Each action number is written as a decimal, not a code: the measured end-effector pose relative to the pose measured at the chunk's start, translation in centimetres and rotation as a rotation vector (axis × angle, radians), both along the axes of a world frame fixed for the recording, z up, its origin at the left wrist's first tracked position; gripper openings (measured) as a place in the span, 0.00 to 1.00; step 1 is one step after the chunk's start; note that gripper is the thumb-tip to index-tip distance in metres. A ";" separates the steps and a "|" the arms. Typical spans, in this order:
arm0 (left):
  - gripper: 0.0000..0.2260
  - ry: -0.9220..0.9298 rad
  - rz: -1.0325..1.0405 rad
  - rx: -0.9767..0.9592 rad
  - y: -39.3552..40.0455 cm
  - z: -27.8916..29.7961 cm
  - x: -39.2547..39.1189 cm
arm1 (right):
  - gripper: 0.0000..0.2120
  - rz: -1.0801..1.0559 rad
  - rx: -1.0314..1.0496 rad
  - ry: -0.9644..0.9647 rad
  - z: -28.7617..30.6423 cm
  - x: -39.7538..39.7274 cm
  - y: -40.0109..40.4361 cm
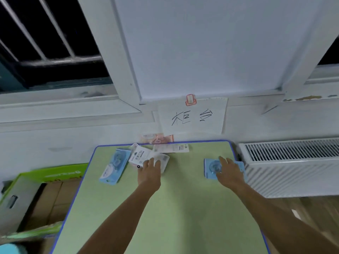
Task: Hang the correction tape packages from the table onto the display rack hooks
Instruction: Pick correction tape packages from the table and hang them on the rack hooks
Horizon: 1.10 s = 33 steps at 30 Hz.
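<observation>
1. On the green table (165,208), both hands reach for packages at once: the left hand (149,171) lies with straight fingers on a white package (145,156) near the far middle, and the right hand (228,172) covers a blue package (211,168) by the right edge.
2. Neither hand looks closed round its package; the fingers seem flat or only slightly bent, though blur makes the right hand's fingertips hard to read.
3. To pick up well, each hand probably needs to slide its flat card toward an edge or tip 1 side up, then pinch it away from the hanging hole.
4. Another blue package (114,166) lies tilted at the left, and a long white package (171,148) lies along the far edge, with a reddish one (157,138) behind it against the wall.
5. No display rack or hooks are in view, so where the packages go cannot be told.
6. A handwritten paper sign (192,116) hangs from a pink clip (190,99) on the wall, a white radiator (293,165) stands to the right, and an open cardboard box (36,198) sits to the left below a barred window (45,43).
</observation>
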<state>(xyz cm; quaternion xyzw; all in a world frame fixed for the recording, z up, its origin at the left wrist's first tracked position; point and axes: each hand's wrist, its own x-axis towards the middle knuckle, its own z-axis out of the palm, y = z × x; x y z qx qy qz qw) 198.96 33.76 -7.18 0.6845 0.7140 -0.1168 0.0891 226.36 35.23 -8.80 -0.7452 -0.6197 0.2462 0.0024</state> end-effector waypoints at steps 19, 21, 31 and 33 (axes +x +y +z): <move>0.34 -0.192 0.411 0.130 0.4 -5.0 0.8 | 0.41 -0.147 0.116 -0.054 -4.2 -9.1 -4.2; 0.30 -0.275 0.484 0.127 -0.5 -5.1 1.5 | 0.46 -0.191 0.080 -0.108 -4.2 -8.8 -4.5; 0.19 -0.992 0.832 0.205 -4.8 -2.4 8.1 | 0.34 -0.420 0.102 0.364 -3.0 -8.6 -5.6; 0.12 -1.369 0.894 0.245 -5.6 -1.7 9.7 | 0.32 -0.450 0.136 0.474 -2.5 -7.9 -6.0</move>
